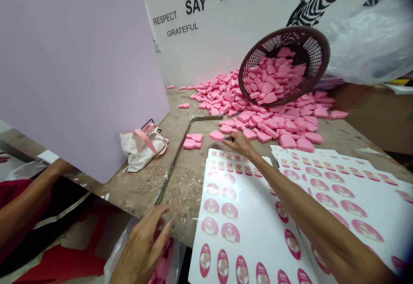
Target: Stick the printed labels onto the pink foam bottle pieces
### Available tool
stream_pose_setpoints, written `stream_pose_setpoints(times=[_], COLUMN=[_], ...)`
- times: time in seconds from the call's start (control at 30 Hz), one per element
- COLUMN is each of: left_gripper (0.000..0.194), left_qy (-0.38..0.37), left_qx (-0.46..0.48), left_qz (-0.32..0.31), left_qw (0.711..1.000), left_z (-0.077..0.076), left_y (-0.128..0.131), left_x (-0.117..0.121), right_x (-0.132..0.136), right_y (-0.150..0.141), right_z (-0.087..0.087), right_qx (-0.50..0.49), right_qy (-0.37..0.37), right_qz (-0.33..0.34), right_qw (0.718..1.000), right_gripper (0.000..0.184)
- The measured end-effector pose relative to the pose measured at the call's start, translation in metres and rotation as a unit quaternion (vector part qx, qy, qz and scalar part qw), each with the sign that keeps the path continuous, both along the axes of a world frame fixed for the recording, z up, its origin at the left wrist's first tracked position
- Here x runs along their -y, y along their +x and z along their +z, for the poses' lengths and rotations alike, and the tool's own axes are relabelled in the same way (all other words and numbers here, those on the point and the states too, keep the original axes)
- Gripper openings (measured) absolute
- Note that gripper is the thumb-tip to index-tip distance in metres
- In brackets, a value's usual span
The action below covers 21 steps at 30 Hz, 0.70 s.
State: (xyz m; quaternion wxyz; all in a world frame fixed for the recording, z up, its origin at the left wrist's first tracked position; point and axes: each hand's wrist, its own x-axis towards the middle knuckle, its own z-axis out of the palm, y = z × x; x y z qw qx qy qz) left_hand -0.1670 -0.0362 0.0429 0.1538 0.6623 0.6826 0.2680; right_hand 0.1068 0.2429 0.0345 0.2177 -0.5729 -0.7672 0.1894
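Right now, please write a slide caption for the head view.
Right hand holds a small dark object near a pink piece; left hand in front; tipped basket behind.

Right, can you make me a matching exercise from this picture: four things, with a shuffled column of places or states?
Things:
1. basket
2. cloth bag
3. sticker sheets
4. left hand

Places or states:
A. in front of the clear plastic bag
B. tipped over, with pink pieces inside
C. beneath the right forearm
D. white with pink straps

Pairs: 1-B, 2-D, 3-C, 4-A
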Motion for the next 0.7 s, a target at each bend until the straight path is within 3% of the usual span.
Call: stream_pose_setpoints(times=[0.1, 0.17, 0.23, 0.3, 0.4, 0.47, 0.57, 0.7], left_gripper=[0.041, 0.051, 0.039, 0.024, 0.025, 0.029, 0.03, 0.025], left_qy=[0.128, 0.125, 0.058, -0.029, -0.132, -0.189, -0.225, -0.18], left_qx=[-0.034, -0.03, 0.011, 0.093, 0.271, 0.376, 0.424, 0.411], left_qz=[-0.055, -0.141, -0.239, -0.272, -0.174, -0.106, -0.078, -0.09], left_qw=[0.99, 0.982, 0.969, 0.957, 0.937, 0.901, 0.874, 0.889], left_z=[0.013, 0.018, 0.017, 0.009, -0.011, -0.026, -0.043, -0.049], left_y=[0.05, 0.085, 0.113, 0.129, 0.136, 0.137, 0.146, 0.167], left_x=[-0.045, -0.064, -0.071, -0.068, -0.053, -0.043, -0.035, -0.035], right_x=[0.042, 0.078, 0.115, 0.148, 0.192, 0.218, 0.246, 0.259], right_y=[0.024, 0.037, 0.049, 0.061, 0.085, 0.097, 0.101, 0.088], right_z=[0.027, 0.037, 0.039, 0.03, 0.004, -0.015, -0.034, -0.041], right_qx=[-0.001, -0.031, -0.071, -0.1, -0.033, 0.069, 0.148, 0.165], right_qy=[-0.05, -0.159, -0.231, -0.224, -0.133, -0.107, -0.098, 0.003], right_qz=[0.093, 0.222, 0.276, 0.21, -0.054, -0.185, -0.214, -0.272], right_qw=[0.994, 0.961, 0.93, 0.946, 0.989, 0.974, 0.961, 0.948], right_gripper=[0.035, 0.037, 0.04, 0.043, 0.045, 0.047, 0.041, 0.03])
